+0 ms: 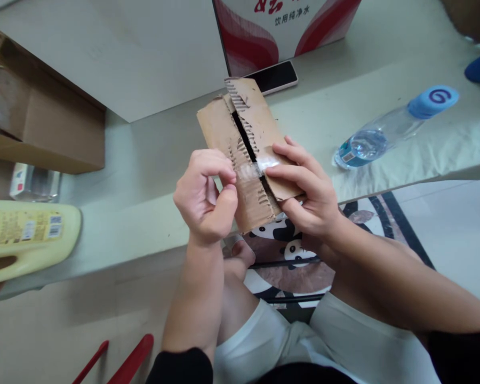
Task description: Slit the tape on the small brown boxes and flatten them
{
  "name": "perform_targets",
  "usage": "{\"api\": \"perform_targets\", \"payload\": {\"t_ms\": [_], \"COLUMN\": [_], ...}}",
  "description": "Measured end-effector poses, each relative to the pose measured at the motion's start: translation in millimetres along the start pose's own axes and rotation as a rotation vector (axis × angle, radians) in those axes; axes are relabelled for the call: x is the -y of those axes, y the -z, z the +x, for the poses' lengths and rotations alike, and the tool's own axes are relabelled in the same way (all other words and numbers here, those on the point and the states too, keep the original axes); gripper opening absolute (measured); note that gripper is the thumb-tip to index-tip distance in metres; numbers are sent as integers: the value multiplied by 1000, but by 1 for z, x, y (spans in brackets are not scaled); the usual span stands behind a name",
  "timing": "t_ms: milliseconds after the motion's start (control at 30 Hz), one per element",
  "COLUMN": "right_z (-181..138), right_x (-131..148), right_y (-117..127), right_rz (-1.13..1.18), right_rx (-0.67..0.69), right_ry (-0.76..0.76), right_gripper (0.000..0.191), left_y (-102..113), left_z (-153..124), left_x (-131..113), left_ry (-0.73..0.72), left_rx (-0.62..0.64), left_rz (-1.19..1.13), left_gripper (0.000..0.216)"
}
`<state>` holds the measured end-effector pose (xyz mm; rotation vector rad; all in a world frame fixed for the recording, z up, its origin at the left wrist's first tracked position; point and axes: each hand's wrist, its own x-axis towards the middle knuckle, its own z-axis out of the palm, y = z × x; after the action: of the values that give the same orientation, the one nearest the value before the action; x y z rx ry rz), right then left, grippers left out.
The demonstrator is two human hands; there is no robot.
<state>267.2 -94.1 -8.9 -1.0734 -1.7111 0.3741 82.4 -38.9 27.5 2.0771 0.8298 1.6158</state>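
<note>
A flat brown cardboard box (260,114) with torn, corrugated edges and a dark gap down its middle is tilted over the table's near edge. My right hand (308,186) grips its right side, fingers spread over the top face and thumb at the lower edge. A strip of clear tape (250,171) crosses the gap. Beside the tape's left end, the thumb and forefinger of my left hand (210,194) are pinched together; whether they hold the tape's end cannot be made out.
Behind the box, a phone (278,77) lies on the pale-covered table (144,160) by a red and white carton (256,37). To the right lies a water bottle (364,145). At left are an open carton (64,117) and a yellow jug (70,229).
</note>
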Motion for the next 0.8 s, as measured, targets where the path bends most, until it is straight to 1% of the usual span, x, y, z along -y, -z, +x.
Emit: {"api": "perform_targets", "payload": {"t_ms": [67,167,267,333,400,500,633,733,800], "right_z": [0,0,-1,-1,-1,0,2,4,4], "right_x": [0,1,2,3,3,2,0,-2,-3], "right_y": [0,-1,-1,-1,0,0,0,-1,-1], "right_rz": [0,15,42,53,47,39,31,26,27], "right_rx": [-4,-9,-20,-22,-9,18,22,12,8], "right_ry": [4,4,-4,-20,-46,-75,-50,-45,-36], "right_gripper": [47,47,45,43,42,41,42,41,40], "left_y": [1,1,-1,-2,-2,-2,-1,-1,-2], "left_z": [1,3,4,2,0,-1,-2,-4,-5], "left_x": [0,2,5,6,7,6,5,4,4], "left_ry": [11,-40,-67,-32,18,43,102,171,188], "left_rx": [5,-2,52,74,56,66,111,95,80], "left_rz": [47,6,-28,-41,-35,24,113,126,108], "left_gripper": [10,11,11,12,11,10,9,7,8]}}
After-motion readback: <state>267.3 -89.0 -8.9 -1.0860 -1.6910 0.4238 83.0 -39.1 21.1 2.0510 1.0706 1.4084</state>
